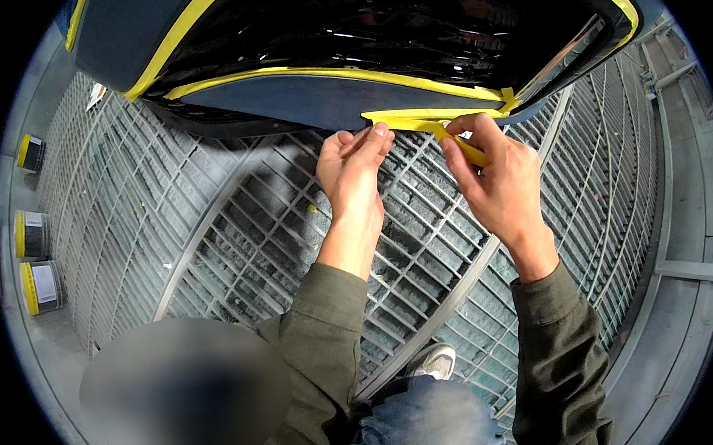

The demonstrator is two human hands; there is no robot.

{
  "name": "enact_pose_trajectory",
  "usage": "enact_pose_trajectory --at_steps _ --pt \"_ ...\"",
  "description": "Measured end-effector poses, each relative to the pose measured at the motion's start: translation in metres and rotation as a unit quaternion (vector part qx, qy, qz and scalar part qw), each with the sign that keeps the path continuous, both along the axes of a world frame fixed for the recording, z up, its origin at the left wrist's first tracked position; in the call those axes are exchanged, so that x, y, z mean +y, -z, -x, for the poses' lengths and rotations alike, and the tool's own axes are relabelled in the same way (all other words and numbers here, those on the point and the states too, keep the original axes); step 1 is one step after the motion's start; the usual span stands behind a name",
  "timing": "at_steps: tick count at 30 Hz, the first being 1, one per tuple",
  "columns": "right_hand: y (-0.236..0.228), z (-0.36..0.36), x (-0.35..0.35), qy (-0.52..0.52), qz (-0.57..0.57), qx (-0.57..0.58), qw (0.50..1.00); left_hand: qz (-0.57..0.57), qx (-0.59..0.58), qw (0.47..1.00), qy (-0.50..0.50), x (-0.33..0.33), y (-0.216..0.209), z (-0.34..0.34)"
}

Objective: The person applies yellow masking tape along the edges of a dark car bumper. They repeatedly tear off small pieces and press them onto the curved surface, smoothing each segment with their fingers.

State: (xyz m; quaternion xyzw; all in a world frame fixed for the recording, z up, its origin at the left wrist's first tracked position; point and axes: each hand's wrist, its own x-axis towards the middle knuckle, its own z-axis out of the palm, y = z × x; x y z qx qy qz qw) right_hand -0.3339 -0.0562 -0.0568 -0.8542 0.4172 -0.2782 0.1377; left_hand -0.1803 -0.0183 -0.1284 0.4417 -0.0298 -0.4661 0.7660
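A dark blue-grey panel (267, 98), which looks like part of a car body, spans the top of the view beside a glossy black surface. Yellow masking tape (318, 71) runs along their border, and a shorter strip (439, 113) lies near the panel's lower edge. At that edge, my left hand (353, 171) pinches a stretch of yellow tape between thumb and fingertips. My right hand (501, 172) is closed around the yellow tape roll (471, 151), partly hidden by its fingers. The tape stretches between both hands.
A metal grating floor (237, 228) lies under the panel and around my shoe (438, 360). Three dark containers with yellow bands, including one bucket (43, 287), stand along the left edge. Grey beams (693, 271) line the right side. A blurred patch hides the lower left.
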Motion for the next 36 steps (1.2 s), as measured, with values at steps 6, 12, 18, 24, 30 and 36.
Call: enact_pose_trajectory --at_steps 6,12,18,24,30,36 --pt "-0.002 -0.004 -0.002 0.001 0.013 0.001 1.000 0.021 0.038 0.999 -0.014 -0.003 0.002 0.001" --pt "0.000 -0.003 -0.004 -0.001 0.003 -0.002 1.000 0.007 0.038 0.999 -0.014 -0.006 0.004 0.000" --pt "-0.001 -0.004 -0.005 0.007 -0.003 0.000 1.000 -0.027 0.052 0.998 -0.020 -0.007 -0.005 0.004" --pt "0.000 -0.004 -0.009 0.003 -0.004 -0.006 1.000 -0.110 -0.117 0.986 0.040 -0.005 0.018 -0.014" --pt "0.001 -0.003 -0.010 0.003 -0.001 -0.009 1.000 -0.057 -0.205 0.974 0.075 0.001 0.027 -0.018" --pt "0.000 -0.003 -0.010 0.008 -0.010 -0.015 1.000 -0.143 -0.279 0.948 0.052 -0.001 0.005 -0.018"
